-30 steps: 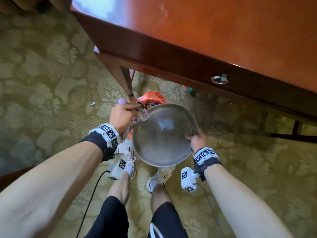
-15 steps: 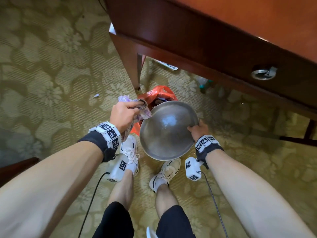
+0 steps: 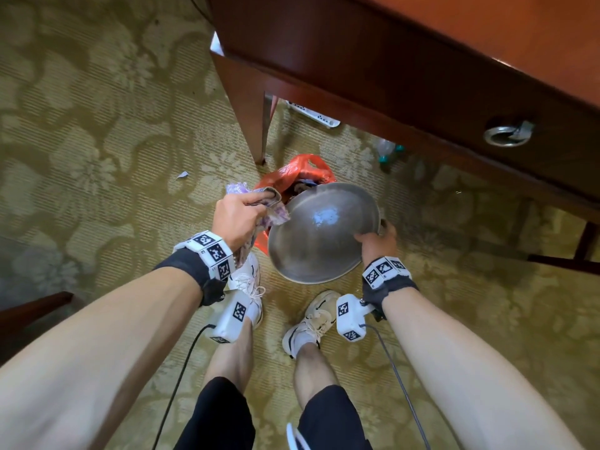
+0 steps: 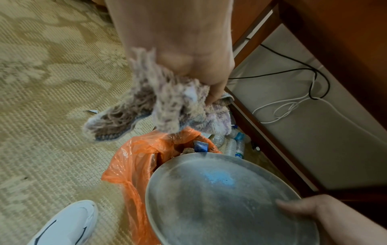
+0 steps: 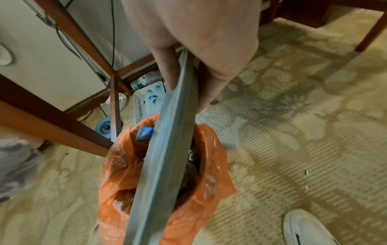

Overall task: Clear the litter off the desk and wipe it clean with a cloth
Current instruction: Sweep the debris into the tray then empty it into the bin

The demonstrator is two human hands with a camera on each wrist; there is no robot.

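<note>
Right hand (image 3: 375,243) grips plate (image 3: 319,235) rim, plate tipped, face toward 12 o'clock over bag (image 3: 292,177); left hand (image 3: 238,219) fingers clutch cloth (image 4: 159,106).

A patterned olive-and-cream carpet (image 3: 97,131) covers the floor. A reddish-brown wooden desk (image 3: 454,43) stands over it, daylight glinting on its top. A metal ring pull (image 3: 506,134) sits on the desk's front. Behind the desk's leg (image 3: 251,125) runs a pale wall (image 4: 293,132), with black and white cables (image 4: 293,102) trailing along it.
</note>
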